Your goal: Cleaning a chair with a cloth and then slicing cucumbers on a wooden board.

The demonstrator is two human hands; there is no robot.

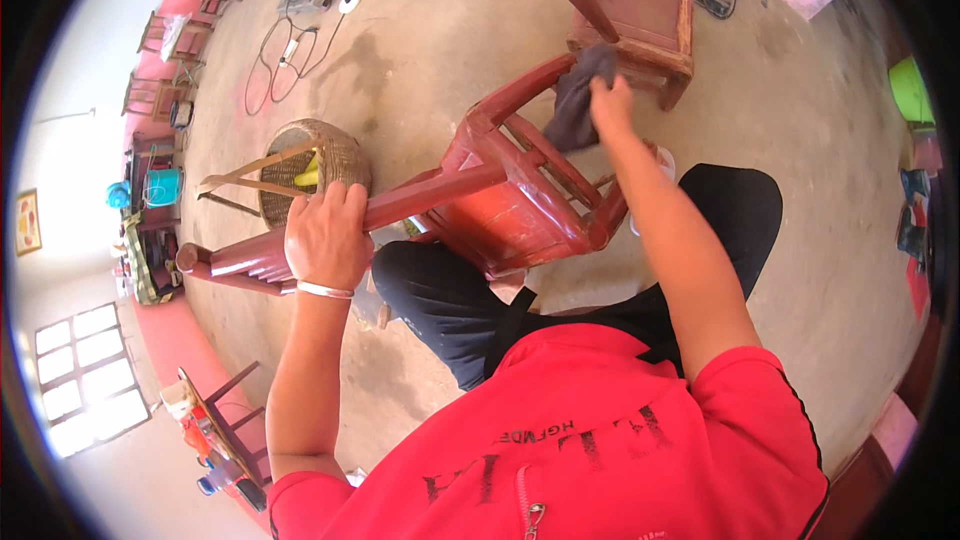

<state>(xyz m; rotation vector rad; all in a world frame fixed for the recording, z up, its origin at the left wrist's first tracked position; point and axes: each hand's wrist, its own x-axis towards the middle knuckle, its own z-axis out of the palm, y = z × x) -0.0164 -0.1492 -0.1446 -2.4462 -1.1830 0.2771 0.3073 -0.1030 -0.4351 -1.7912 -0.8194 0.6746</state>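
A red-brown wooden chair [520,210] lies tipped over in front of me, its legs pointing away and its back stretching to the left. My left hand [330,235] is wrapped round a rail of the chair's back, a pale band on that wrist. At the far right end of the chair, my right hand [612,105] grips a dark grey cloth [577,105]. The cloth hangs against the end of a chair leg [525,90]; its edges are slightly blurred. My fingertips are partly hidden in the cloth's folds.
A second wooden chair [640,0] stands just beyond the cloth. Left of the tipped chair is a wicker basket [345,155] with a wooden handle and something yellow inside. A cable [265,70] lies on the concrete floor farther off. Several stools and chairs line the pink-based left wall.
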